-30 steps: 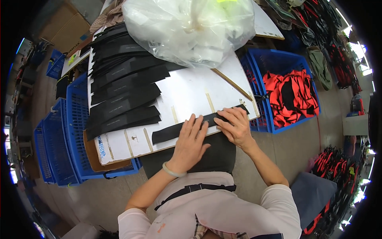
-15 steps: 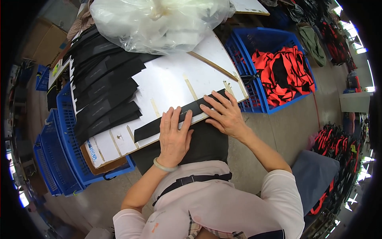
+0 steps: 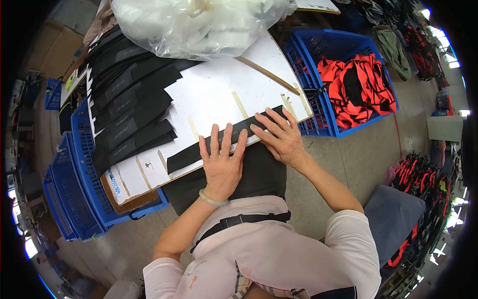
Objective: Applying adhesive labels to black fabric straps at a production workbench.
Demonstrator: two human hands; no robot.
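A long black fabric strip point(image 3: 188, 157) lies along the near edge of the white board point(image 3: 209, 89). My left hand point(image 3: 222, 159) rests flat over the middle of the strip, its fingers spread. Toward the strip's right end, my right hand point(image 3: 284, 139) lies with its fingers stretched out, fingertips on the cloth. Neither hand grips anything. At the left of the board, several black fabric strips point(image 3: 132, 124) lie in an overlapping, fanned-out row.
A large clear plastic bag point(image 3: 199, 30) of white stuff covers the board's far part. A wooden stick point(image 3: 269, 75) lies beside it. At the right stands a blue crate point(image 3: 343, 131) with red and black pieces point(image 3: 356, 92). More blue crates point(image 3: 82, 174) stand at the left.
My left hand's fingers have spread apart, and the hand has shifted slightly up and to the right. The right hand stays nearly in place. The strip lies almost as before.
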